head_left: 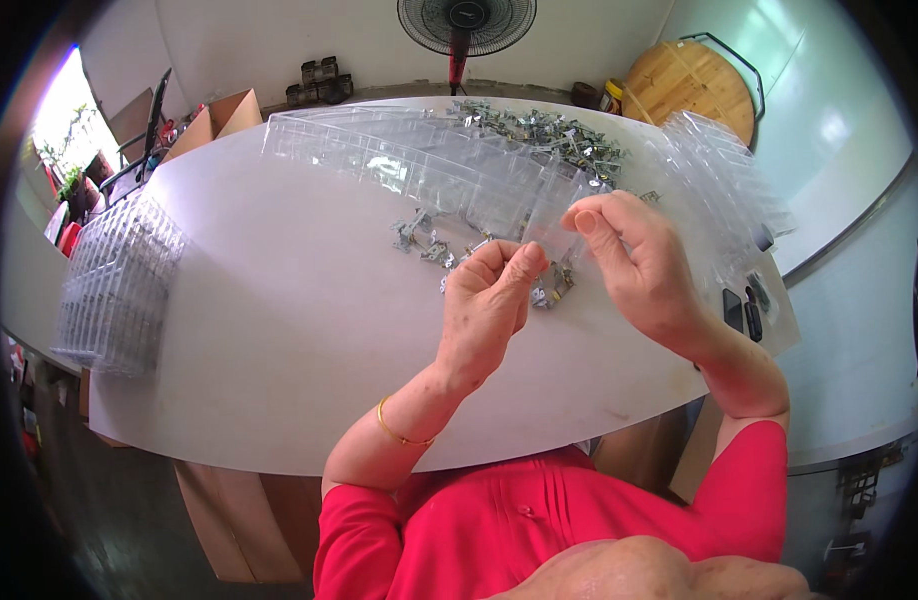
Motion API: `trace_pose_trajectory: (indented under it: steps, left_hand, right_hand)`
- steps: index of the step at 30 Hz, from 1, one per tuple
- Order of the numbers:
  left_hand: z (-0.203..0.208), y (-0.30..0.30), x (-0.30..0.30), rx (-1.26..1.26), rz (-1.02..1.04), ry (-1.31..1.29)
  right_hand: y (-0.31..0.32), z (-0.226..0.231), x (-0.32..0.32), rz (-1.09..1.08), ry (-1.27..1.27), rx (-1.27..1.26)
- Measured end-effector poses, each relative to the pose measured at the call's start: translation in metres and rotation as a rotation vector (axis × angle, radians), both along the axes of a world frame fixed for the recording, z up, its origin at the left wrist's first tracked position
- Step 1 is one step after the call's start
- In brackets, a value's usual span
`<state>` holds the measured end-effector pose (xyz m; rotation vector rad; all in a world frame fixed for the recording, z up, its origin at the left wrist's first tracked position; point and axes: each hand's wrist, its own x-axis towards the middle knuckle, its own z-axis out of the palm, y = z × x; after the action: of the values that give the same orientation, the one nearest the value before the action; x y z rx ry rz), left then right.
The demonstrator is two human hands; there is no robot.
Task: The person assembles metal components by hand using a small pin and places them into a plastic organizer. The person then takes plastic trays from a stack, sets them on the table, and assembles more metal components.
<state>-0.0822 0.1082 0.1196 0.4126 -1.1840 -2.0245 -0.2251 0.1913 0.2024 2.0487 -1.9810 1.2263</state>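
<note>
My left hand point(486, 305) is raised over the middle of the white table, its thumb and fingers pinched together. What it holds, if anything, is too small to make out. To its right, a little farther off, my right hand point(644, 265) is curled with the thumb close to the fingertips; anything between them cannot be made out. Small metal fittings point(552, 290) lie just beyond and below the left fingertips, with more scattered metal pieces point(424, 240) to the left. Behind the hands stretches a clear plastic compartment tray point(419, 180), partly covered by a big pile of metal fittings point(554, 138).
More clear trays are stacked at the table's left edge point(124, 285) and lean at the right point(719, 190). A dark phone-like object point(732, 310) rests near the right edge. Beyond the table stand a fan point(466, 25), a round wooden board point(691, 90) and a cardboard box point(224, 120).
</note>
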Motion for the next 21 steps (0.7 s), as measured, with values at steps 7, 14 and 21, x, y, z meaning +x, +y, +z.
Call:
trace_pose_trajectory:
  steps: [7,14,21]
  left_hand:
    - [-0.0013,-0.0058,0.0043,-0.046,0.008,-0.015]
    - [0.0001,-0.0058,0.0043,0.01,-0.011,0.029]
    - [0.0034,-0.0108,0.008,0.173,0.128,0.157]
  right_hand:
    - [-0.0013,-0.0006,0.0038,0.009,-0.031,0.046]
    - [-0.002,0.0001,0.0033,0.012,-0.053,0.056]
    - [-0.0063,-0.0012,0.007,0.028,-0.061,0.022]
